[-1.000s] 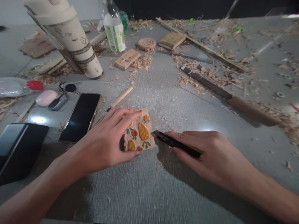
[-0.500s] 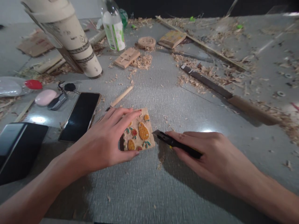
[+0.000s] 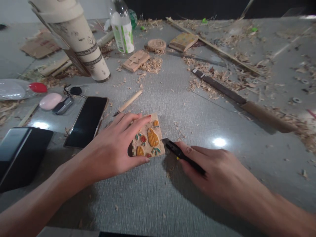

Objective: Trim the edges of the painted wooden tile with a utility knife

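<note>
Block partly under left hand, cutter in right hand, phone left of block, bottle standing farther back.

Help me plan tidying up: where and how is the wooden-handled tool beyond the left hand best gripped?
Probably best pinched across its pale wooden handle, from above and the right: the handle is slim and lies exposed, while the left hand crowds its dark near end and the smartphone lies leftward.

your right hand has sunk lower in the right half of the frame, and your black cutter now slopes more steeply toward lower right.
</note>
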### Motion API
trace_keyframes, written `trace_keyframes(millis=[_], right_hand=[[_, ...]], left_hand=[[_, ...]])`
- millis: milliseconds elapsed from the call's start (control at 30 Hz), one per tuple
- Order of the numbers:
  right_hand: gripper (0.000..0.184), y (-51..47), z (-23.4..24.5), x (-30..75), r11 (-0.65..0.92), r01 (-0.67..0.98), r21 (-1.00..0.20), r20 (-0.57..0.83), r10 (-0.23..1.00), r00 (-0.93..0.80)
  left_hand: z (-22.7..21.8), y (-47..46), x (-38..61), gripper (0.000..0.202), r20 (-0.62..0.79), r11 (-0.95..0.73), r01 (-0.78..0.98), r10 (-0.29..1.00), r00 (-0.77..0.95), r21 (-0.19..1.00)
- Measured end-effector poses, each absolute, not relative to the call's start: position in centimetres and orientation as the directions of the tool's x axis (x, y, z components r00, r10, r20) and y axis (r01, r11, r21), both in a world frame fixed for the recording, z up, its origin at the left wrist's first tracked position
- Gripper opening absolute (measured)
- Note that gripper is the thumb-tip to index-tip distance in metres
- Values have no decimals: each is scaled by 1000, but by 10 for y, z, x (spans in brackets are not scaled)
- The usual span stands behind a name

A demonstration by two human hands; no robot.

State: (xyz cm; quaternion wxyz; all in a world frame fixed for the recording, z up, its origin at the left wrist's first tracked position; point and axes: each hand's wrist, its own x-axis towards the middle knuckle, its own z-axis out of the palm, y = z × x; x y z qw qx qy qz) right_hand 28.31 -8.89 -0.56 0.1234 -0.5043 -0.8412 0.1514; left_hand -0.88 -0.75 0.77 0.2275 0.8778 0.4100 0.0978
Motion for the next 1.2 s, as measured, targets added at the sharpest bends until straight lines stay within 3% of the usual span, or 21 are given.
trace_keyframes(millis=[367,567,767,1200], right_hand=[[39,-103,-2,269,338,817,-467,-45,914,-404],[44,-104,0,267,350,809,-471,-29,911,-411],[30,-85,9,283,230,734,-639,-89,926,-368],[40,-62,7,307,361,753,-550,-3,901,-434]], left_hand=[[10,-15,-5,92,2,-556,712,789,615,427],[8,-21,-2,92,44,-559,734,806,591,386],[8,-19,-2,93,42,-561,741,807,590,369],[9,-13,-4,89,60,-593,682,771,633,428]])
